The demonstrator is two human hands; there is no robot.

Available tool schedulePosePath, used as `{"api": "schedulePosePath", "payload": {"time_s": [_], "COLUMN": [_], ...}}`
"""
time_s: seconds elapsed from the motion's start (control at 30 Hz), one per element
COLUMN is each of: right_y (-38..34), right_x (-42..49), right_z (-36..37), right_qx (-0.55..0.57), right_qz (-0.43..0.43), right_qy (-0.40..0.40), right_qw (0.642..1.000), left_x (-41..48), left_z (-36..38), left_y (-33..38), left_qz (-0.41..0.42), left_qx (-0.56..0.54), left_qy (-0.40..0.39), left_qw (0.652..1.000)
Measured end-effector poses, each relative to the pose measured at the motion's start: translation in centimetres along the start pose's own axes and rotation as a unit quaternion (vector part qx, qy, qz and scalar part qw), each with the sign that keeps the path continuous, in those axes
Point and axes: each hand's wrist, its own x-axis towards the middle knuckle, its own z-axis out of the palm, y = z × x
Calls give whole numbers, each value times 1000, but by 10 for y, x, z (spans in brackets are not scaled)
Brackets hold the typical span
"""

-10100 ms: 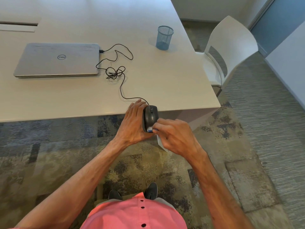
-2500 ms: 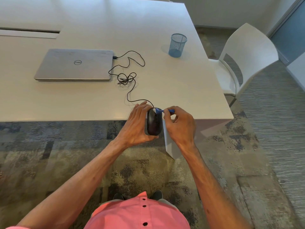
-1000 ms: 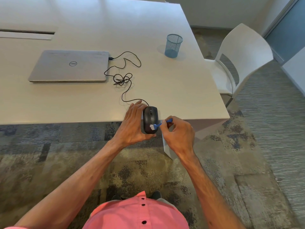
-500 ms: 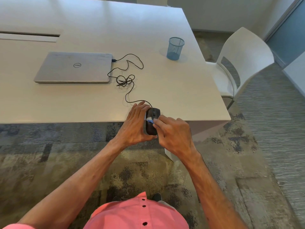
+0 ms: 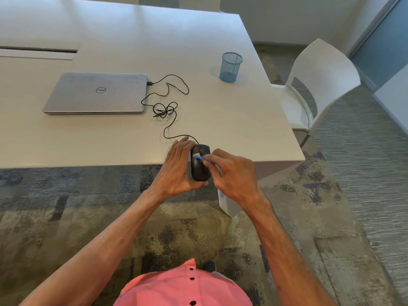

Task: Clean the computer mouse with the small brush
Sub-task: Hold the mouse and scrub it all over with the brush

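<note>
A black wired computer mouse is held just past the near edge of the white table, top side facing me. My left hand grips it from the left and underneath. My right hand pinches a small blue brush whose pale bristles rest on the mouse's upper left part, near the wheel. The mouse's black cable runs in loops across the table to a closed silver laptop.
A blue mesh pen cup stands at the table's right side. A white chair sits beyond the right edge. A cable slot lies at the far left. Patterned carpet is below my hands.
The brush has swept across the mouse, from its lower part a second ago up to the upper left near the wheel. My left hand keeps the same hold.
</note>
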Motion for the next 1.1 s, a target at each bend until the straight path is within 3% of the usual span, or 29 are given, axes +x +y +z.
{"api": "schedulePosePath", "payload": {"time_s": [0.17,0.3,0.33,0.37,0.43,0.5,0.57,0.63,1.1], "right_y": [6,17,19,21,22,21,17,12,16], "right_x": [-16,-26,-27,-26,-22,-24,-29,-32,-36], "right_z": [-6,-12,-12,-11,-8,-1,9,17,27], "right_qx": [35,136,217,317,507,618,690,722,752], "right_qz": [3,147,213,285,399,443,449,452,448], "right_qy": [-63,1,31,63,96,63,9,-23,-50], "right_qw": [997,980,952,902,758,647,568,524,480], "left_x": [-3,-5,-5,-6,-8,-9,-10,-10,-9], "left_z": [0,3,3,4,6,9,10,10,4], "left_y": [0,-1,0,0,2,6,11,15,13], "left_qz": [-1,9,10,9,7,7,13,27,48], "left_qx": [-22,-39,-47,-55,-65,-72,-77,-79,-30], "left_qy": [2,16,18,17,16,18,24,22,-26], "left_qw": [1000,999,999,998,998,997,997,996,998]}}
